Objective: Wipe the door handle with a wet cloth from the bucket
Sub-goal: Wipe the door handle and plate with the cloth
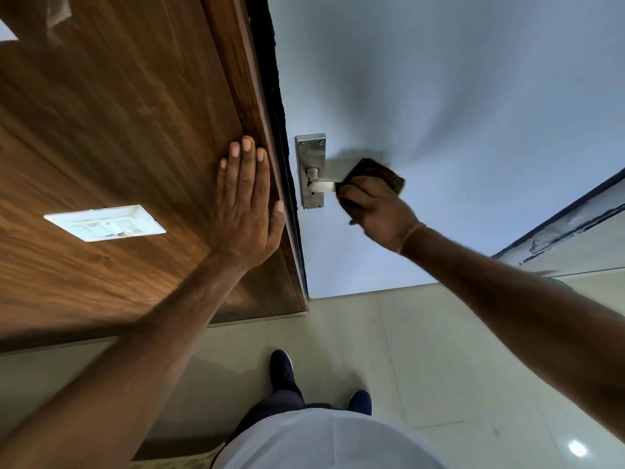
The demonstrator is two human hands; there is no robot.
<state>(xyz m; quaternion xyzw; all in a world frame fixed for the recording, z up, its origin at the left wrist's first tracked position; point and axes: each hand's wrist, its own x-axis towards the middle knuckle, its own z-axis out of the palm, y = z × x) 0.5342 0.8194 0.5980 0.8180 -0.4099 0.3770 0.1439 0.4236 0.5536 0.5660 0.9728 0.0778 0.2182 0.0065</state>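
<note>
- Now the right hand [375,206] is clenched round a dark, soft folded cloth [378,172], pressed on the silver metal lever door handle's [323,187] free end, near the pale door's [456,96] left edge.
- Left hand [245,201] spread flat on the brown wooden wall panel [118,130].
- Limp cloth likely moulds round the rigid, slick lever; best gripped bunched.

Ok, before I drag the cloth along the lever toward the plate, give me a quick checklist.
1. Dark cloth held in right hand: ok.
2. Cloth on the free end of the lever handle: ok.
3. Lever stretch toward the backplate unobstructed: ok.
4. Left hand flat on the wooden panel, away from the handle: ok.
5. Cloth wet: cannot tell.
6. Bucket close by: cannot tell, not in view.
</note>
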